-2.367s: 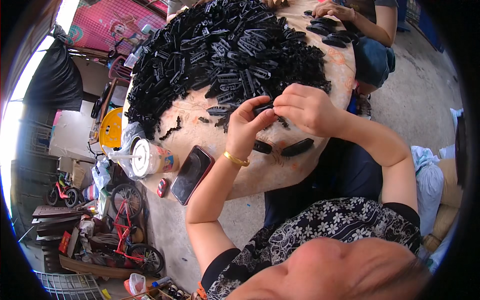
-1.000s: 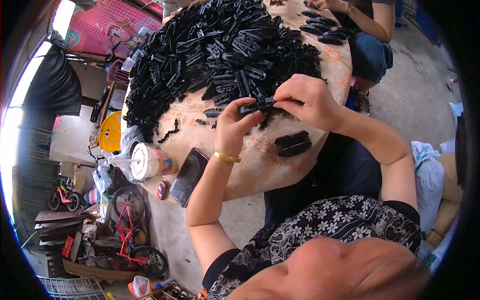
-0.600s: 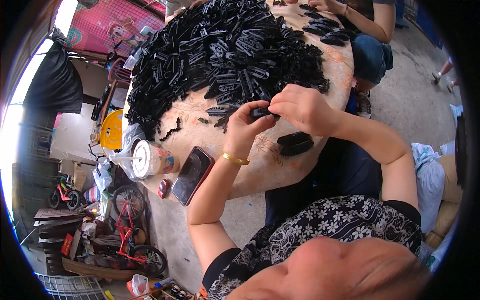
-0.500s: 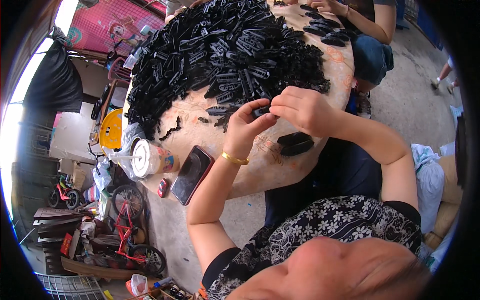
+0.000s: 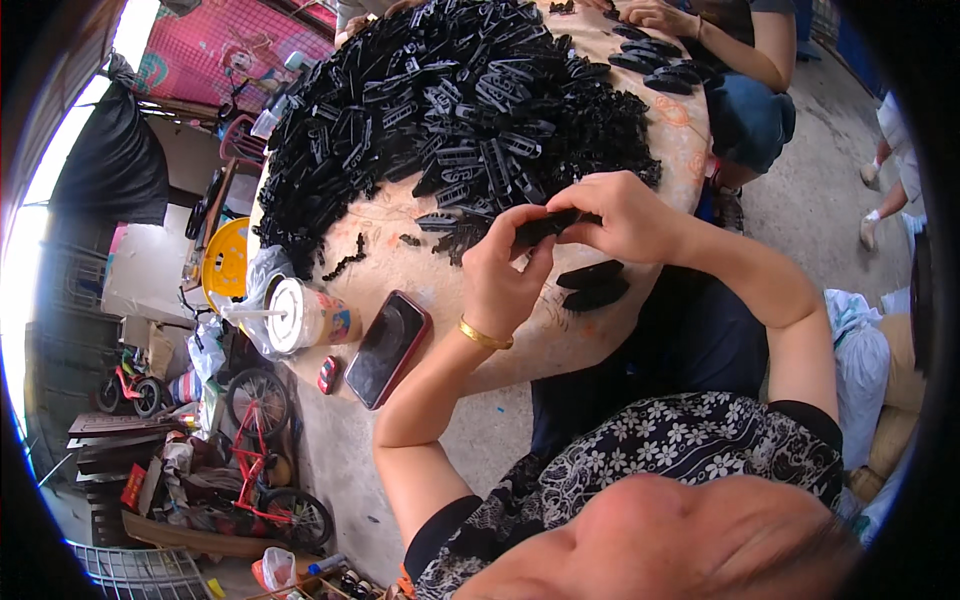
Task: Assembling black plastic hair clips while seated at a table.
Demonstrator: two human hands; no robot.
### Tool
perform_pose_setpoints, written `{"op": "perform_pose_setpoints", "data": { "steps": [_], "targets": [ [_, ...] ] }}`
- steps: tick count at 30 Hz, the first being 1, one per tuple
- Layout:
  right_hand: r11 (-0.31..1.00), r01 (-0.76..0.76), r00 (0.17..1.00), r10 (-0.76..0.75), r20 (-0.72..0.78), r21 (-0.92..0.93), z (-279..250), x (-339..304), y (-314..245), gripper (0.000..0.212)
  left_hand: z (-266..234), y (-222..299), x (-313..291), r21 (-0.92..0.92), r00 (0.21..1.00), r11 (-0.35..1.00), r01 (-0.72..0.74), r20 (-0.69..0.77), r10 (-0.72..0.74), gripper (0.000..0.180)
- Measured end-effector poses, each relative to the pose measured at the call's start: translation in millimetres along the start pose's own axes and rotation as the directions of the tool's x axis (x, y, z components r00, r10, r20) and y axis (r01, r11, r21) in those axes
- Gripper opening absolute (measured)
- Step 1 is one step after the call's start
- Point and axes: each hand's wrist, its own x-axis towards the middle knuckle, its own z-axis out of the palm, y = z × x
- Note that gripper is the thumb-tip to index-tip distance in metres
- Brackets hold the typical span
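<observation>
Between the fingertips of both hands is a dark, long plastic part [image 5: 540, 230], held above the near side of the table. My left hand [image 5: 503, 272] grips one end of it with thumb and curled forefinger. Pinched on the other end is my right hand [image 5: 625, 218], its fingers hiding some of the piece. Just beyond the hands spreads a large heap of black slotted plastic parts [image 5: 410, 130]. Smaller black bits [image 5: 610, 125] make up its right side. A few finished-looking black oval pieces [image 5: 595, 287] lie on the cloth below my right wrist.
On the patterned tablecloth [image 5: 580, 345], a lidded drink cup [image 5: 305, 318], a phone [image 5: 388, 350] and a small red object [image 5: 328, 375] lie to the left. Across the table a co-worker's hand [image 5: 655, 17] is near more black oval pieces [image 5: 655, 65]. A red bicycle [image 5: 250, 460] stands lower left.
The dark part has turned and more of it shows between my hands. My left hand has shifted slightly right and down; my right hand has moved a little right. A passer-by at far right has come closer.
</observation>
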Motion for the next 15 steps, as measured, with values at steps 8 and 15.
{"op": "perform_pose_setpoints", "data": {
  "steps": [8, 15],
  "targets": [
    [0.985, -0.073, 0.91, 0.13, 0.394, -0.156, -26.2, -9.9, 5.2, 0.032, -55.9, -43.7, 31.5, 0.543, 0.998, 0.84, 0.009, -0.059, 0.027, 0.033],
    [0.919, 0.087, 0.958, 0.029, 0.285, -0.385, -14.4, -10.2, 11.1, 0.02, -72.8, -80.3, 29.2, 0.853, 0.975, 0.511, 0.103, 0.016, -0.222, 0.026]
  ]
}}
